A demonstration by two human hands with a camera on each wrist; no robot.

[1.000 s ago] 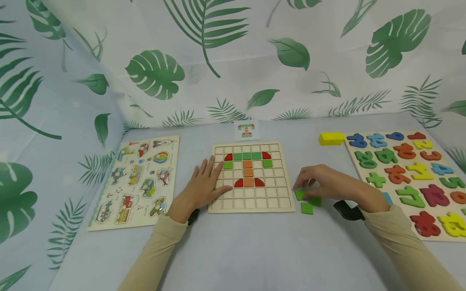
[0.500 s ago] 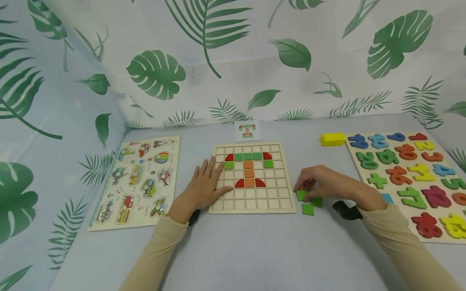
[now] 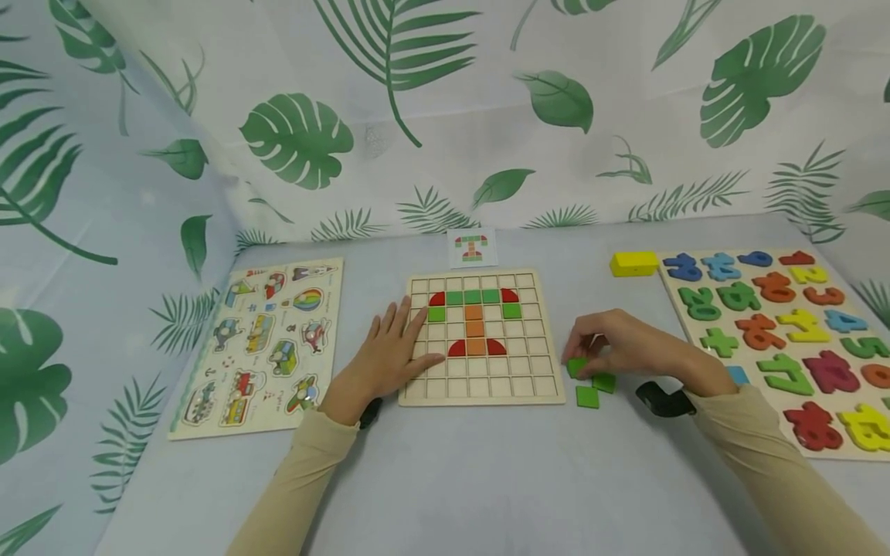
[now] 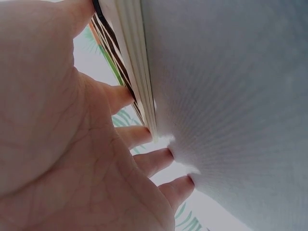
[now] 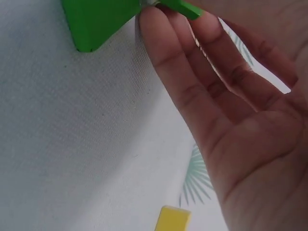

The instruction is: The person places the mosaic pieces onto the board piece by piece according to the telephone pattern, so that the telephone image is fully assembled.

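Note:
In the head view my left hand (image 3: 382, 359) lies spread at the left edge of a wooden grid board (image 3: 452, 390), with thumb and index fingertip over its squares. The left wrist view shows its fingertips (image 4: 140, 136) at the board's side. Set in the grid are red quarter-rounds (image 3: 509, 296), green squares (image 3: 473, 297) and an orange column (image 3: 475, 330). Right of the board, my right hand (image 3: 615, 344) pinches a green square tile (image 3: 576, 367) between thumb and fingers, tilted up. Two more green tiles (image 3: 587, 397) lie beside it on the table.
Behind the board is a small pattern card (image 3: 472, 248). A picture puzzle board (image 3: 323, 289) lies at left, a number puzzle board (image 3: 747, 371) at right. A yellow block (image 3: 633, 264) sits at the number board's corner. A leaf-printed cloth (image 3: 445, 170) hangs behind.
My right hand has risen slightly, and the green tile in its fingers has tipped up from the table. My left hand has stayed in place on the board.

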